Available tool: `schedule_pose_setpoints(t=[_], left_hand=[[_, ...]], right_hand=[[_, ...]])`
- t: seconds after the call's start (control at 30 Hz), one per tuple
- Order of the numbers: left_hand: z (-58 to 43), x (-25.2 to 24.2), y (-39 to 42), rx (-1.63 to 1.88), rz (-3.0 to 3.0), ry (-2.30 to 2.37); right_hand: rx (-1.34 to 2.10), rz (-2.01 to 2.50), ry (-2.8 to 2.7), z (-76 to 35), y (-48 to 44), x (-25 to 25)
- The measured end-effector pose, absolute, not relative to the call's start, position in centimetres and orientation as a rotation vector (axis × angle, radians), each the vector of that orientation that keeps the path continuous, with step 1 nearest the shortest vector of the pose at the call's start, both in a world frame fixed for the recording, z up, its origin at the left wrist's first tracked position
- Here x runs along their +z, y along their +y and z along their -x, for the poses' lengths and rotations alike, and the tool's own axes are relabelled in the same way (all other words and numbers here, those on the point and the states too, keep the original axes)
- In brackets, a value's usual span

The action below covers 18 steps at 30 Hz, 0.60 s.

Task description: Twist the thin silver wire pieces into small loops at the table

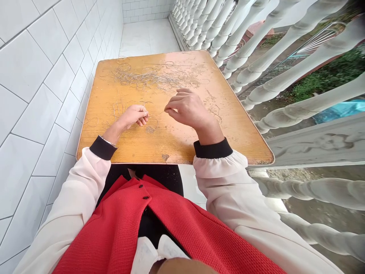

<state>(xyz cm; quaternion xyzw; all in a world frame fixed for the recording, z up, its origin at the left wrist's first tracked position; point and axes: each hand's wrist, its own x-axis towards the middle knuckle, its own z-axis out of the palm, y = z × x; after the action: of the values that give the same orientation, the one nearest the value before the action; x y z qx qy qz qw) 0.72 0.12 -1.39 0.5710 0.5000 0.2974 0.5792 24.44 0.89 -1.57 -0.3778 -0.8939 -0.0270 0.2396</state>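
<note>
orange laminate tabletop [168,146] bears a tangled heap of fine wire [148,78] well ahead of the hands. right hand [186,110], fingers curled, seems to pinch a thin strand [162,112] at thumb and forefinger. left hand [134,117], just beside it, has fingertips pressed together, anything held too fine to tell. both forearms angle inward from black cuffs [212,149].

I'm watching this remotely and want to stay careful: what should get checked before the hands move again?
1. Left hand gripping something: cannot tell, anything pinched is too fine to see.
2. Right hand has a thin strand at its fingertips: ok, though faint.
3. Tangled pile of wire-like strands apart from both hands: ok.
4. Loose strand loops clear of the left hand: not ok, they lie right beside it.
5. Left black cuff clear of the strands: ok.
</note>
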Motion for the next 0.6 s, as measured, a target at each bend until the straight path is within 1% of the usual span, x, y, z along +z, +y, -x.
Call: schedule_pose_setpoints(t=[0.4,0.6], left_hand=[[-0.6,-1.6,0.4,0.701,-1.357,1.241],[-0.7,-1.5,0.5,0.823,-1.348,1.253]], right_hand=[[-0.115,1.036,-2.351,-24.2,0.7,-1.7],[-0.235,1.062,-2.384,-22.4,0.4,-2.2]])
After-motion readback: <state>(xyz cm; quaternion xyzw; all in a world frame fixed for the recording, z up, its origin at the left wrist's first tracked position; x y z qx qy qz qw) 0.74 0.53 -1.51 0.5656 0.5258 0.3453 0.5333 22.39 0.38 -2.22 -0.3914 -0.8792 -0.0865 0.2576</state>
